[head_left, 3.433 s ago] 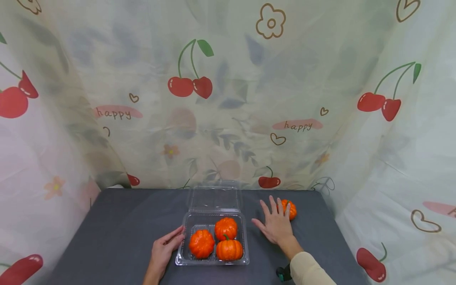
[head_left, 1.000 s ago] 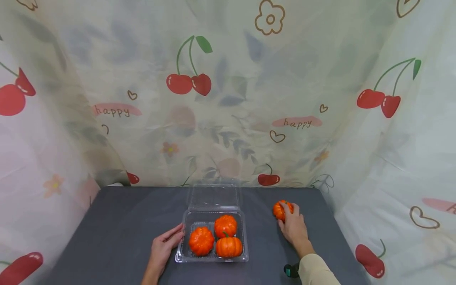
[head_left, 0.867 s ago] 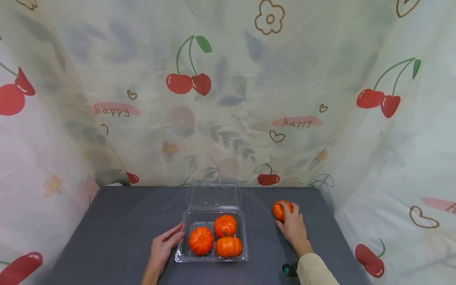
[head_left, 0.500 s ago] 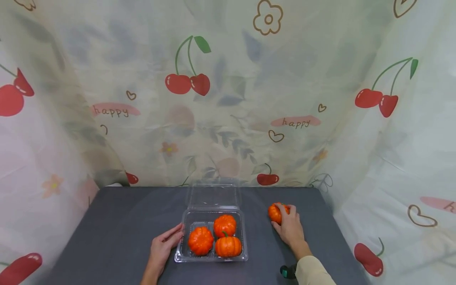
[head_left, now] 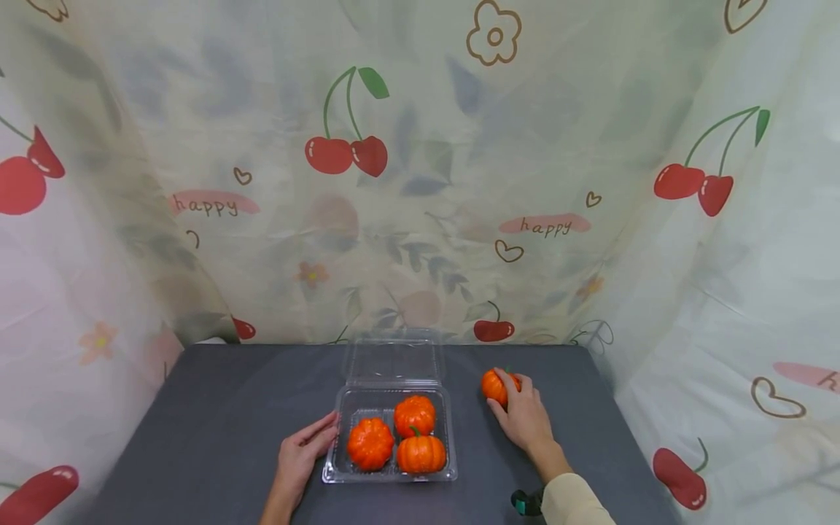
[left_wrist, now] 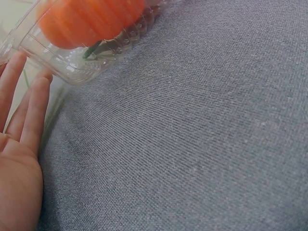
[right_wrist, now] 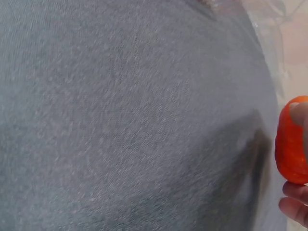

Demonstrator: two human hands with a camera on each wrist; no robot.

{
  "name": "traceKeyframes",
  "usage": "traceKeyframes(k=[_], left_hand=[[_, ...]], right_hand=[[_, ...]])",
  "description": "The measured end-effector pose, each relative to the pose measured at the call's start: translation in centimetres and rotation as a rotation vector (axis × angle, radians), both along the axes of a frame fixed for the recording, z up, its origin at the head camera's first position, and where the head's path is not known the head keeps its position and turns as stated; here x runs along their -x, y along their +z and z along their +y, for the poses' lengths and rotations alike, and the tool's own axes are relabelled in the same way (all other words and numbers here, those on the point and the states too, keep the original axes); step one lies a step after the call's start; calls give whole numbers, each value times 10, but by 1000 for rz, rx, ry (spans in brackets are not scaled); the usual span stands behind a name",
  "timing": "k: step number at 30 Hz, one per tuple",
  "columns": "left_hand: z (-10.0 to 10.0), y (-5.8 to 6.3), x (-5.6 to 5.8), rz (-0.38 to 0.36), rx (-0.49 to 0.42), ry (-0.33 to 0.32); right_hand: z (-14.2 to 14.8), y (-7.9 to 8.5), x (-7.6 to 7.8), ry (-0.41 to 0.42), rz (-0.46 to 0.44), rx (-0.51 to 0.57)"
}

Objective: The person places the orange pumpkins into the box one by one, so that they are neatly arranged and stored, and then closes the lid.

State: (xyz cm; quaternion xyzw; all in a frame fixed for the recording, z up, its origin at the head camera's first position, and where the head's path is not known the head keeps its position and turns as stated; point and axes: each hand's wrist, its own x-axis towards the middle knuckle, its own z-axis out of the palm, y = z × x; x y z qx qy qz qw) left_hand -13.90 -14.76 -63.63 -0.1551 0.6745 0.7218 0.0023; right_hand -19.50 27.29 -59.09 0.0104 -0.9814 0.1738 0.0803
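Observation:
A clear plastic clamshell box (head_left: pixel 331 467) stands in the middle of the table, its lid (head_left: pixel 394 362) folded back. Inside it sit a left pumpkin (head_left: pixel 370 444), a back pumpkin (head_left: pixel 415 415) and a front pumpkin (head_left: pixel 421 455), all small and orange. At the box's left side my left hand (head_left: pixel 300 456) touches the wall with nearly straight fingers. In the left wrist view the fingertips (left_wrist: pixel 19 57) lie against the clear plastic. My right hand (head_left: pixel 525 419), to the right of the box, grips another small orange pumpkin (head_left: pixel 494 386); that pumpkin (right_wrist: pixel 290 144) also shows in the right wrist view.
The table (head_left: pixel 216 437) has a dark grey cloth top. Around it hangs a pale curtain (head_left: pixel 420 182) printed with cherries, and its back part meets the table's far edge. A dark strap piece (head_left: pixel 525 502) shows at the right wrist.
The right hand, earlier spread flat over the pumpkin at the right, has closed round it and brought it leftward toward the box. The left hand and the box stay in place.

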Motion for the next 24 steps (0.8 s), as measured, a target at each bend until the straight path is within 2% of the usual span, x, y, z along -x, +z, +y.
traceKeyframes(k=[12, 19, 24], left_hand=[[0, 2, 2, -38, -10, -2], [0, 3, 1, -22, -5, 1], [0, 3, -1, -18, -23, -1]], right_hand=[[-12, 14, 3, 42, 102, 3], [-22, 31, 4, 100, 167, 11], [-28, 44, 3, 125, 182, 4]])
